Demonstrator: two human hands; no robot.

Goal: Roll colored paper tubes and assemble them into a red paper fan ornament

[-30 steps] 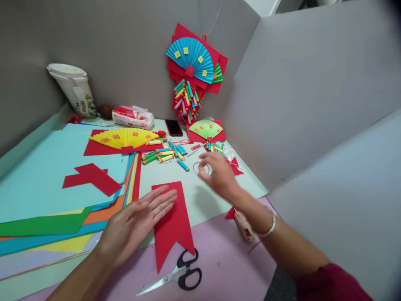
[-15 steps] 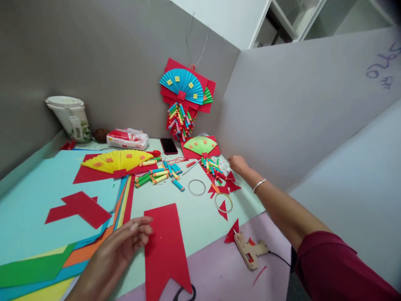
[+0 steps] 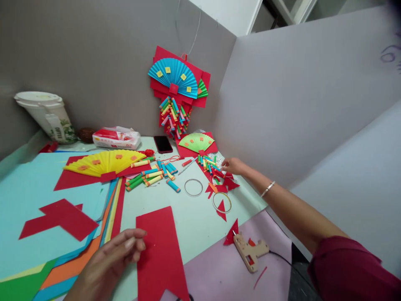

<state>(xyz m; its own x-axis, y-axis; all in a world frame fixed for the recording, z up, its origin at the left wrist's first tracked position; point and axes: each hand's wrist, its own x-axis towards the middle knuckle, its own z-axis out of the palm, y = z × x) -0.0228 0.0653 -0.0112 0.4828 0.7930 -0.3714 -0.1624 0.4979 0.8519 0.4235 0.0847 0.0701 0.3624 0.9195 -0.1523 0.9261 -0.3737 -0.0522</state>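
Note:
My left hand (image 3: 117,255) rests at the left edge of a red paper strip (image 3: 159,246) with a notched lower end. Its fingers are loosely bent and nothing shows in them. Across the table, my right hand (image 3: 234,166) reaches down to a clear plastic bag (image 3: 219,159), fingertips at its near side and slightly apart. Right beside those fingers lies a small red paper piece with a light green fan (image 3: 196,143) and several coloured paper rolls (image 3: 206,164). Red paper scraps (image 3: 231,184) lie just below the hand.
A glue gun (image 3: 250,251) with a cord lies at the front right. Two bangles (image 3: 193,187), loose paper rolls (image 3: 153,177), a yellow fan (image 3: 108,162), a phone (image 3: 163,144) and a tissue pack (image 3: 117,138) are about. A finished-looking fan decoration (image 3: 175,83) hangs behind.
My right hand has moved down and inward to the plastic bag, its fingers stretching out from a closed shape. My left hand stays by the red strip. The view has shifted slightly.

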